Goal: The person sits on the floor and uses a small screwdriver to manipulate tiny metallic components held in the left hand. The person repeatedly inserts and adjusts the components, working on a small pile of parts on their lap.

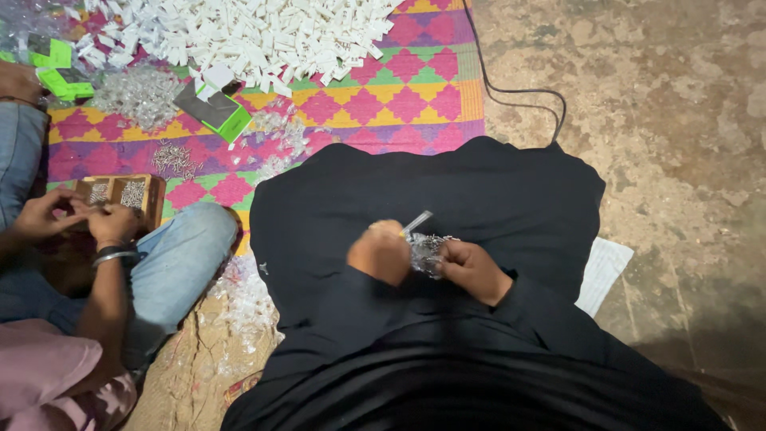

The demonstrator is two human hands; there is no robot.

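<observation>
I sit on the floor with black cloth (447,183) over my lap. My left hand (381,254) is closed around a thin silvery stick-like piece (417,222) that points up and to the right. My right hand (472,267) grips a small crinkled clear plastic packet (425,251) that holds shiny bits. The two hands are close together above my lap, with the packet between them.
A colourful woven mat (399,104) bears a big heap of small white parts (247,36), clear packets (140,92) and green-and-grey boxes (215,110). At left another person's hands (80,219) work over a wooden box (128,191). A black cable (519,92) crosses bare concrete.
</observation>
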